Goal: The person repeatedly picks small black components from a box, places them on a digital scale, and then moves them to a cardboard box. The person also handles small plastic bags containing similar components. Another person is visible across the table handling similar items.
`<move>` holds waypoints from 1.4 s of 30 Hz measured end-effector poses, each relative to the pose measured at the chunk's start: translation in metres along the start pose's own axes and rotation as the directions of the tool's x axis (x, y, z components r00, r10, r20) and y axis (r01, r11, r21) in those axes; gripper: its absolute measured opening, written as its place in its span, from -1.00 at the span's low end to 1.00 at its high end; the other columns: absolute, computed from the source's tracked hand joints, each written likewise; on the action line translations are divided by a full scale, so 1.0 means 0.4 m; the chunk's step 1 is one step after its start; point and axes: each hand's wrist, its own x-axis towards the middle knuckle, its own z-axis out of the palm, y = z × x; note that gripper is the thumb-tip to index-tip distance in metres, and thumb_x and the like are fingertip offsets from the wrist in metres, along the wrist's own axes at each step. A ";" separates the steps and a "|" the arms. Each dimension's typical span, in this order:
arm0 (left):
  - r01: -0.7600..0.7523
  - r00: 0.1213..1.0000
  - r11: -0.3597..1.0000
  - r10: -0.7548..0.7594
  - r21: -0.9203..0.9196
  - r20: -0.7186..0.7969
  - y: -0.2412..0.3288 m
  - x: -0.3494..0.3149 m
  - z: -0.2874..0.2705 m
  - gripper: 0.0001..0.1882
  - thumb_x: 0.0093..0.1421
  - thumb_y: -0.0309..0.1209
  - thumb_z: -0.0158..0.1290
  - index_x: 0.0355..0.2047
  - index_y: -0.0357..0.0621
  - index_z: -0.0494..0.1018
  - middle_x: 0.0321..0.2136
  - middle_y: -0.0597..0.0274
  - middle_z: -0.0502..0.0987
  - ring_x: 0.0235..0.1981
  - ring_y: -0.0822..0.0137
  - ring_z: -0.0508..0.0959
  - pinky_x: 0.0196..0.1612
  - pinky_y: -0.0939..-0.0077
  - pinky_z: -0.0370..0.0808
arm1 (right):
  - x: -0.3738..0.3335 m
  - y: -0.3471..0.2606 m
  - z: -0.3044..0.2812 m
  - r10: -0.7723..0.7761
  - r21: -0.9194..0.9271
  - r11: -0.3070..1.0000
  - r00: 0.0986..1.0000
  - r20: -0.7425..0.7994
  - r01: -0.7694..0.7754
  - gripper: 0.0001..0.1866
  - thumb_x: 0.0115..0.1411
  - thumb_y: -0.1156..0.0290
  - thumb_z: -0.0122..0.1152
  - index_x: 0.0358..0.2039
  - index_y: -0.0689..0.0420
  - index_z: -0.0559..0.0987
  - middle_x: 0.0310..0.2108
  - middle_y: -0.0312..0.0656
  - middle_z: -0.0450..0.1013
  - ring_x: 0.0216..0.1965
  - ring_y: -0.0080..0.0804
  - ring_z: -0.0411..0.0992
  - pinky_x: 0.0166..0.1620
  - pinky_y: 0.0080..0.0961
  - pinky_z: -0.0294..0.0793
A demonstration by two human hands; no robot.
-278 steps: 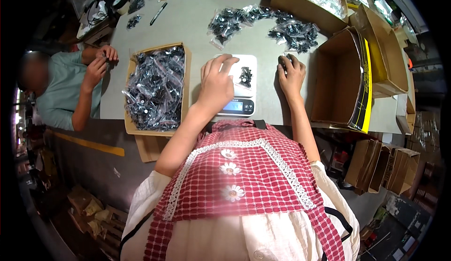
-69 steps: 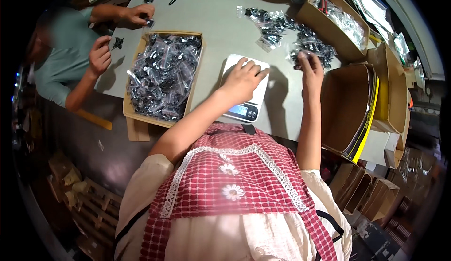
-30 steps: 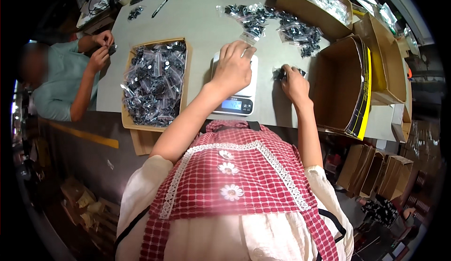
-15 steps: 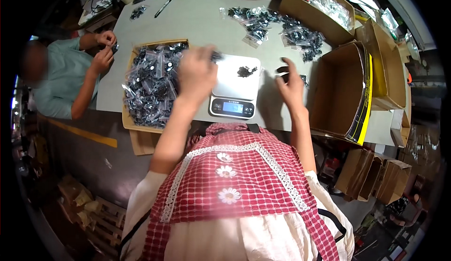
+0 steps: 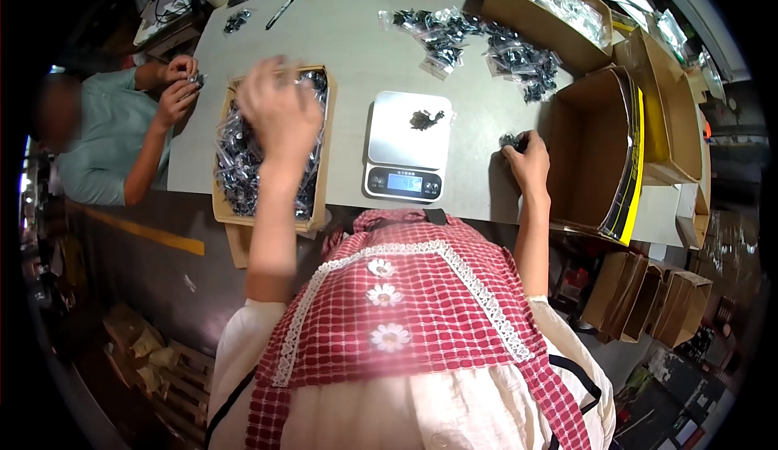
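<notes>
My left hand (image 5: pixel 279 110) is over the shallow cardboard box (image 5: pixel 320 154), which is heaped with small clear bags of dark parts (image 5: pixel 243 170). Motion smears its fingers, so whether they hold anything is unclear. To the right of the scale, my right hand (image 5: pixel 530 161) is closed on a small clear bag of dark parts (image 5: pixel 509 140), held low at the table. Between my hands stands a white digital scale (image 5: pixel 407 150) with a lit display. A little clump of dark parts (image 5: pixel 423 119) lies on its pan.
Many bagged dark parts (image 5: pixel 519 61) are spread at the far right of the table. An open carton (image 5: pixel 583 158) stands at right; another box (image 5: pixel 559 21) of clear bags is behind. A marker (image 5: pixel 282 10) lies far left. A co-worker (image 5: pixel 109 138) handles something small at left.
My left hand has moved left from beside the scale to over the box of bags. My right hand has shifted right and slightly nearer, closing on a small bag.
</notes>
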 end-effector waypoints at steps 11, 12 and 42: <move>-0.184 0.837 0.820 0.420 -0.543 0.350 0.279 -0.091 0.156 -0.40 0.17 -0.40 0.19 0.24 -0.23 0.39 0.14 -0.06 0.45 0.27 -0.05 0.36 0.33 0.01 0.24 | -0.044 -0.051 -0.052 0.162 0.769 0.602 0.976 0.147 -0.216 -0.69 0.16 0.56 0.41 -0.11 0.23 0.52 -0.38 -0.28 0.51 -0.48 -0.64 0.41 -0.44 -0.65 0.36; -0.190 0.831 0.818 0.429 -0.543 0.355 0.282 -0.090 0.164 -0.39 0.17 -0.41 0.20 0.24 -0.23 0.39 0.14 -0.06 0.45 0.27 -0.05 0.36 0.33 0.01 0.24 | -0.048 -0.066 -0.055 0.138 0.806 0.548 0.975 0.174 -0.221 -0.69 0.17 0.57 0.39 -0.09 0.24 0.52 -0.37 -0.28 0.51 -0.49 -0.64 0.40 -0.44 -0.66 0.35; -0.001 1.000 0.988 -0.001 -0.152 -0.010 0.022 -0.072 -0.070 -0.66 0.30 -0.34 0.08 0.07 -0.02 0.57 0.21 0.00 0.43 0.35 -0.14 0.28 0.37 -0.15 0.14 | 0.109 0.023 0.077 0.062 0.537 0.840 0.971 -0.229 0.074 -0.76 0.24 0.42 0.28 -0.11 0.21 0.67 -0.19 -0.12 0.60 -0.22 -0.34 0.54 -0.13 -0.44 0.54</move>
